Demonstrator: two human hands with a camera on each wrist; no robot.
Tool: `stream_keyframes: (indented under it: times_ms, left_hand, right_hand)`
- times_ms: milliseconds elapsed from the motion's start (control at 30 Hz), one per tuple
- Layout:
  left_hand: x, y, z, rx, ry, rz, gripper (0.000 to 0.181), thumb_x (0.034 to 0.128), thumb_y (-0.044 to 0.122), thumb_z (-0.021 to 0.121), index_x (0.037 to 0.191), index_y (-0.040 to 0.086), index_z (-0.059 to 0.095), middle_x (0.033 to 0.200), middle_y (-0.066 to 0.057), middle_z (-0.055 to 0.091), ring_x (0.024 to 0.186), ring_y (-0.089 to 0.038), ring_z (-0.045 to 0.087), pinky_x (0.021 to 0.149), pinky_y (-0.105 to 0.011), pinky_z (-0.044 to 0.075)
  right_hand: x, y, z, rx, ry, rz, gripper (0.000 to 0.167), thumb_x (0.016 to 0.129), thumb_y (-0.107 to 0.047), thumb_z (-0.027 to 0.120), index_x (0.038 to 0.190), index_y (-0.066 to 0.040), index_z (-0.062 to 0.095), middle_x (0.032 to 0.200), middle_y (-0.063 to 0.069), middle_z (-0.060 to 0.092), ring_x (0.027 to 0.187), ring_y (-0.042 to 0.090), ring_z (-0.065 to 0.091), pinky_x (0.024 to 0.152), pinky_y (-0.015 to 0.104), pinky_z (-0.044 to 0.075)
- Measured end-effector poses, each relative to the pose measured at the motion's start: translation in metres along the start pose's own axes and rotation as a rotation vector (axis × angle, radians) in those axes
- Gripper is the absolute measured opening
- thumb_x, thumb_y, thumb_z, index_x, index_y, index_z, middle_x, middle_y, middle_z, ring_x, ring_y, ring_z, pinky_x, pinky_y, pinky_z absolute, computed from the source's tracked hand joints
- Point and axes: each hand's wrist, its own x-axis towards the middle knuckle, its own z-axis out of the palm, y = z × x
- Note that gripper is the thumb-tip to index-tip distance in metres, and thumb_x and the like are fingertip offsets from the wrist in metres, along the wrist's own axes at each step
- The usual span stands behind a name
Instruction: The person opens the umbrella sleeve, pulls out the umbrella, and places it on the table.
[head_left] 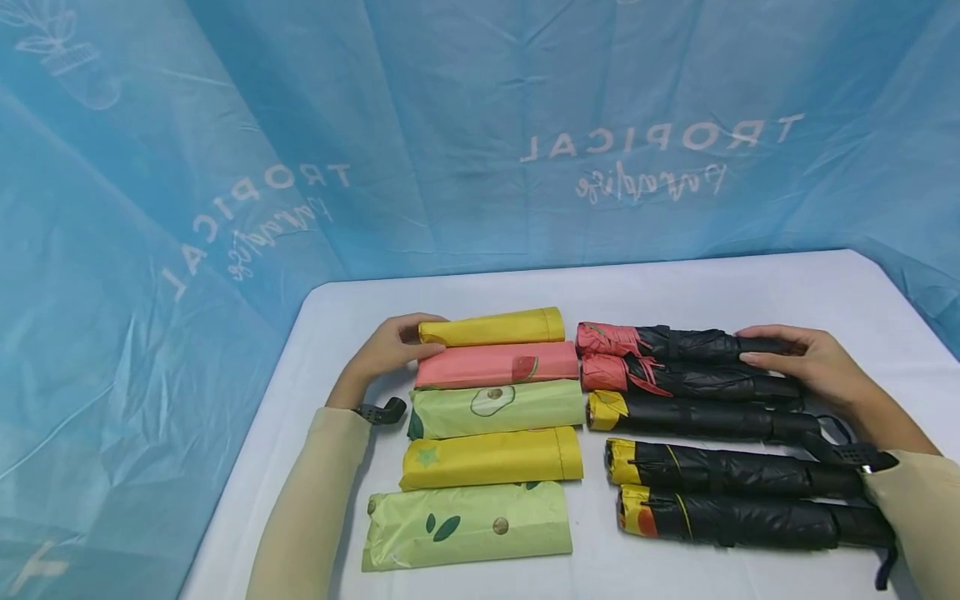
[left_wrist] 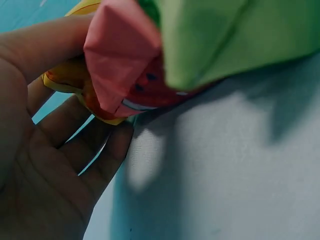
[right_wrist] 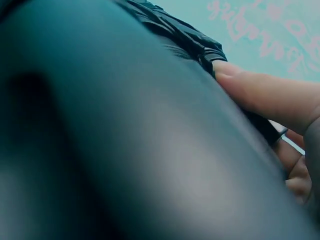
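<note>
At the far end of a column of fabric umbrella sleeves, my left hand (head_left: pixel 388 348) holds the left end of a yellow sleeve (head_left: pixel 498 327) between thumb and fingers. Right below it lies a pink sleeve with a watermelon print (head_left: pixel 480 367), close to the thumb; in the left wrist view its end (left_wrist: pixel 122 55) partly hides the grip. My right hand (head_left: pixel 821 367) pinches the handle end of the farthest folded umbrella (head_left: pixel 686 343), black with a pink end. A second black and pink umbrella (head_left: pixel 697 379) lies just under that hand. Blurred dark fabric fills much of the right wrist view.
Nearer on the white table (head_left: pixel 450 296) lie a green avocado sleeve (head_left: pixel 450 412), a yellow star sleeve (head_left: pixel 495 458) and another green sleeve (head_left: pixel 525 533). Several black umbrellas with yellow ends, including the nearest one (head_left: pixel 750 521), lie to their right. Blue curtain (head_left: pixel 465 167) hangs behind.
</note>
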Motion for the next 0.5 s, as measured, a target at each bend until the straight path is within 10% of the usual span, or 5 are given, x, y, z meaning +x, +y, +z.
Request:
stream_keyframes:
  times_ms: [200,500]
  left_hand:
    - [-0.005,-0.002,-0.003,0.051,0.020,-0.020,0.052,0.0887,0.038,0.082,0.135,0.020,0.066,0.132,-0.001,0.064,0.118,-0.022,0.062,0.103,-0.045,0.050]
    - [-0.010,0.006,-0.009,0.143,0.088,0.016,0.061,0.0926,0.041,0.077,0.146,0.018,0.058,0.151,0.000,0.050,0.143,-0.023,0.040,0.114,-0.050,0.039]
  right_hand:
    - [0.000,-0.010,0.000,-0.251,0.015,-0.038,0.048,0.095,-0.040,0.074,0.135,-0.014,0.066,0.127,-0.009,0.062,0.101,-0.005,0.057,0.076,0.016,0.049]
    - [0.000,-0.017,-0.002,-0.344,0.003,-0.058,0.049,0.094,-0.039,0.076,0.132,-0.011,0.068,0.134,0.018,0.062,0.095,-0.012,0.055,0.071,0.020,0.051]
